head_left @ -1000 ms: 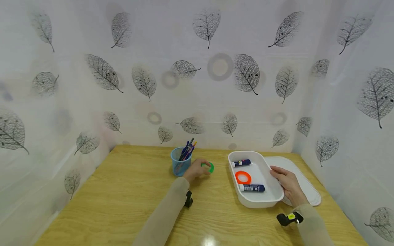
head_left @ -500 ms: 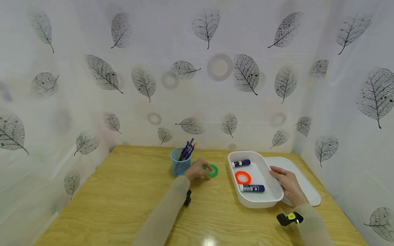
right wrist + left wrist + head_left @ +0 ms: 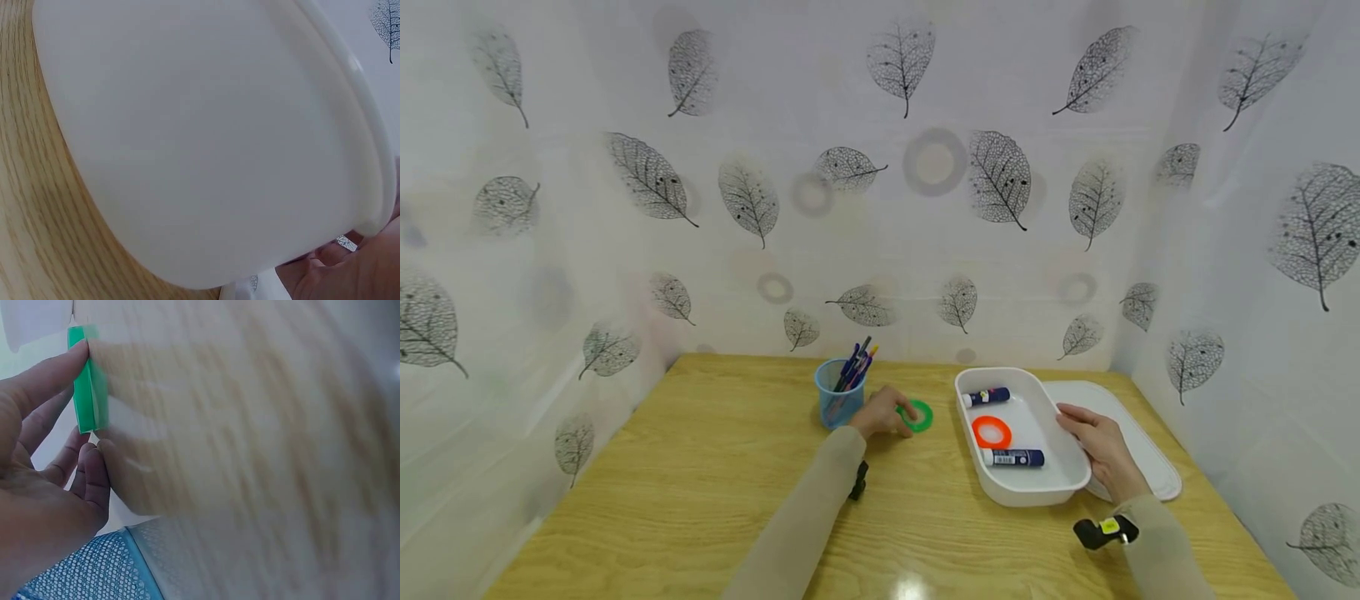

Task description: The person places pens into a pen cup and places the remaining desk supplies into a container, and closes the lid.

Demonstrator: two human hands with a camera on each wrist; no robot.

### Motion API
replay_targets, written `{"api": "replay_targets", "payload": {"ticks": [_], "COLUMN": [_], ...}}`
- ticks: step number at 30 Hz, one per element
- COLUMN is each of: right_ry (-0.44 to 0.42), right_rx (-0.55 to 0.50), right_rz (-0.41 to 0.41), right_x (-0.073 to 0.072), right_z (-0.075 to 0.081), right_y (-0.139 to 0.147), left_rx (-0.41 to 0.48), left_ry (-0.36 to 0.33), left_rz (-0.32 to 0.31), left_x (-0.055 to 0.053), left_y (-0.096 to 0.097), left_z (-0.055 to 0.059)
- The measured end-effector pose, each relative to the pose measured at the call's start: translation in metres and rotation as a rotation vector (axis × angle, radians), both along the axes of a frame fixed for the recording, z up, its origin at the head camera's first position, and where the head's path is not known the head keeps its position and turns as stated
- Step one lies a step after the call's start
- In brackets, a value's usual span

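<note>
A green tape roll [image 3: 917, 415] lies near the middle of the table, and my left hand [image 3: 883, 412] pinches its left side between thumb and fingers. In the left wrist view, the thumb tip meets the green tape roll [image 3: 84, 387]; other fingers curl below it. My right hand [image 3: 1099, 443] holds the right rim of a white plastic box [image 3: 1060, 492]. Its fingers go under the rim in the right wrist view, partly hidden by the box wall [image 3: 206, 144]. Inside the box lie an orange tape roll [image 3: 1000, 422] and two glue sticks [image 3: 1018, 457].
A blue mesh pen cup [image 3: 841, 407] with several pens [image 3: 856, 367] stands just left of my left hand. A white lid [image 3: 1138, 450] lies on the wooden table [image 3: 715, 492] right of the box, partly under my right arm. Leaf-printed curtains [image 3: 917, 242] enclose the table.
The green tape roll has shifted slightly right and toward me, showing more of its ring. My left fingers have moved a little with it. The right hand and box have stayed put.
</note>
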State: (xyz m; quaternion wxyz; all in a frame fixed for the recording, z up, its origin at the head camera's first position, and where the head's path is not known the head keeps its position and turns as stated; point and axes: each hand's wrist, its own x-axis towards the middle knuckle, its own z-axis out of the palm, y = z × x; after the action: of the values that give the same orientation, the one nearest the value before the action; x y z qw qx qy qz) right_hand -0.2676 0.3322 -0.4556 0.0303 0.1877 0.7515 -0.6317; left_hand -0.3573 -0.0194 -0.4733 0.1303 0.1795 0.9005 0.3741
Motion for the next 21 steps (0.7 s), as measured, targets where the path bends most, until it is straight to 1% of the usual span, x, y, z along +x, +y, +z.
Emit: {"api": "replay_targets", "payload": {"ticks": [6,10,15,21], "right_ry": [0.006,0.003,0.001,-0.005], "right_rx": [-0.007,-0.012,-0.007,-0.007], "right_rz": [-0.002,-0.005,-0.004,0.001], "right_x": [0.0001,-0.0002,-0.0004,0.0001], "right_z": [-0.0011,-0.0016,-0.001,-0.0002], "right_y": [0.0008,0.0015,0.0014,0.001], "left_rx": [-0.021,-0.026,-0.021,0.008], "left_ry": [0.002,0.003,-0.003,-0.042], "left_rz": [0.02,0.011,-0.025,-0.091], "left_x": [-0.0017,-0.0014,-0.0001,0.0005], "left_y": [0.0011,0.001,0.0001,-0.0023], "left_z": [-0.0009,-0.0011,-0.0004,0.0002]}}
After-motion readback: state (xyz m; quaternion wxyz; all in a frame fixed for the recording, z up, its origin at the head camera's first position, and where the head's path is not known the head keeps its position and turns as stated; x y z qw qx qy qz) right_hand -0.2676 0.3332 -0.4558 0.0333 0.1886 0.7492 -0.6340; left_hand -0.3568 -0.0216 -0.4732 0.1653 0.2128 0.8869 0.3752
